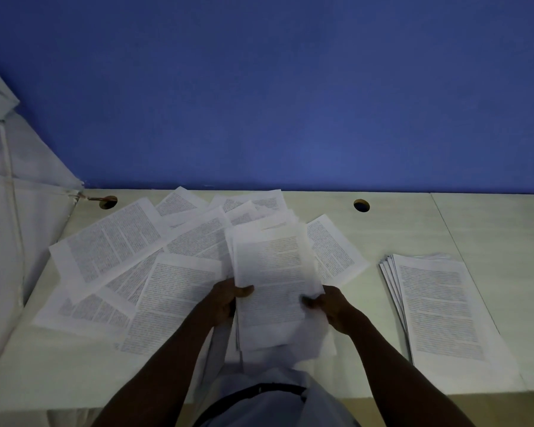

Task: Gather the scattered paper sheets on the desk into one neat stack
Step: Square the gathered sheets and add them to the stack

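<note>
A deep blue wall [290,87] fills the upper half of the view, and below it a pale tabletop [490,229] runs the full width, with a seam toward its right end. At the left edge a white partition [10,195] rises beside the tabletop. Across the left and middle of the tabletop lie scattered sheets [114,251] of printed paper, overlapping at many angles and fanned out from near the wall toward the near edge. Well apart from them on the right rests a finished stack [438,306], its sheets slightly fanned along the left edge. In the middle, lifted above the scattered sheets, is a held bundle [272,282] of printed pages, its edges not yet even. The left hand [228,300] grips the bundle's left edge, thumb on top of the page. The right hand [330,306] grips the right edge, its thumb also pressed on the top sheet. Two round cable holes sit near the wall, a left hole [108,202] and a right hole [361,205].
</note>
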Available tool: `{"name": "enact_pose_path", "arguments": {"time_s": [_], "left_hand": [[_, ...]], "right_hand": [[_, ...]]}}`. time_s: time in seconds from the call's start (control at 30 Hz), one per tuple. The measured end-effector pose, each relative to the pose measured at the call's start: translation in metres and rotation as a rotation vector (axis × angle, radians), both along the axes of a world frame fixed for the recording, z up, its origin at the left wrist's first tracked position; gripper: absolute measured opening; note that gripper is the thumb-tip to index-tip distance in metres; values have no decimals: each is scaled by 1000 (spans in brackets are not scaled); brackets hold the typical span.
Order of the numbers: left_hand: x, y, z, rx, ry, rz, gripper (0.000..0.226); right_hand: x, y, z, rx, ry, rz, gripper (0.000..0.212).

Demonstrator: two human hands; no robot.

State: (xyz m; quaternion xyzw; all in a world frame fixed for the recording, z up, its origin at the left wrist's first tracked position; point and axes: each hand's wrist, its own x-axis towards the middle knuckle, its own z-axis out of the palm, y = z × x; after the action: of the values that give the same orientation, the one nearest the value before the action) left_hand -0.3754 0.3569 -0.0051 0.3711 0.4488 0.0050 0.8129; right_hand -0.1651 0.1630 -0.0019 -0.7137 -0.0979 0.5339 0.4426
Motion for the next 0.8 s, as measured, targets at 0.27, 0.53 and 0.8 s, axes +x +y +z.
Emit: {"name": "enact_pose_path", "arguments": {"time_s": [0.27,0.53,0.8], "left_hand": [[12,1,-1,96,154,-210,58],[-3,18,-2,209,-37,-392,86],[-3,17,8,138,-100,-363,55]], "right_hand": [[-10,1,12,-153,49,280,57],[-4,7,28,-70,-133,-5,59],[-9,16,33,232,90,139,65]]}}
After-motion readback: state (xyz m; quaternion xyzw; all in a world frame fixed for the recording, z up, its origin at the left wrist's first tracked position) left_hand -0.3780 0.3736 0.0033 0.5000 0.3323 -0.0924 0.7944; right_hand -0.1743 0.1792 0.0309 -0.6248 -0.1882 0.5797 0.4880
